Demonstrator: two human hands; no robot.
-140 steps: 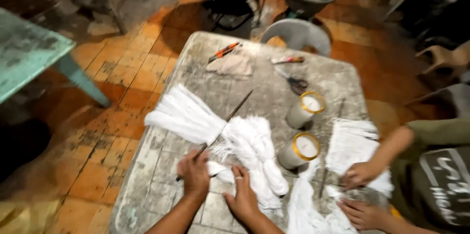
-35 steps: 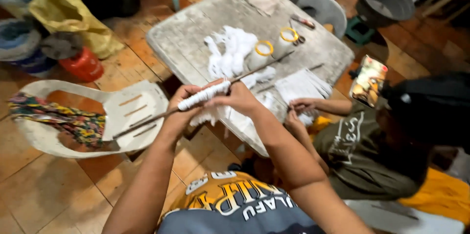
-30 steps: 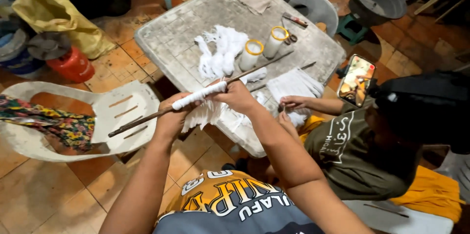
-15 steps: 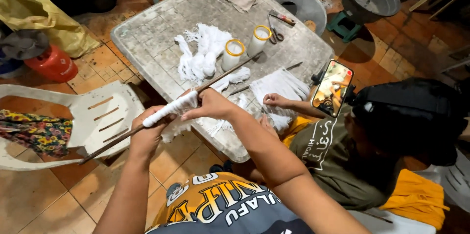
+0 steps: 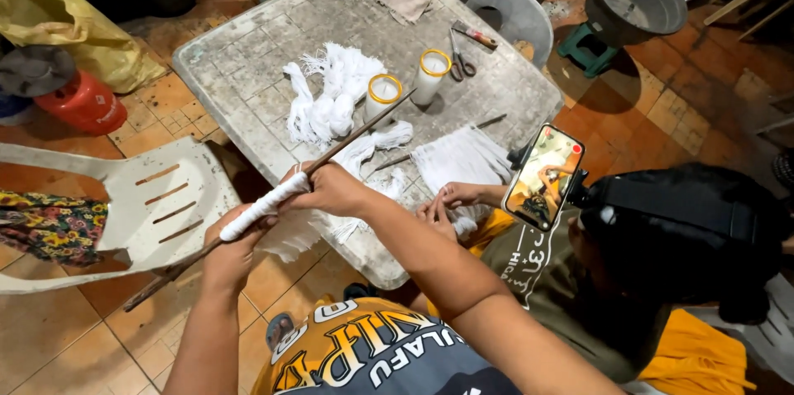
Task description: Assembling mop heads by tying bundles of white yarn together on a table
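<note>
Both hands, left & right, clamped round thin stick w/ white thread wrap, near surface edge.

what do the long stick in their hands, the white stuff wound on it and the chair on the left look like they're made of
The stick looks like wood: dark brown, matte, slightly uneven, though coated metal can't be ruled out. The white wrapping looks like soft cotton-like string or yarn, showing strands, the same as the frayed white bundles on the table. The chair looks like moulded plastic: off-white, smooth, with cut slots and grime.
</note>
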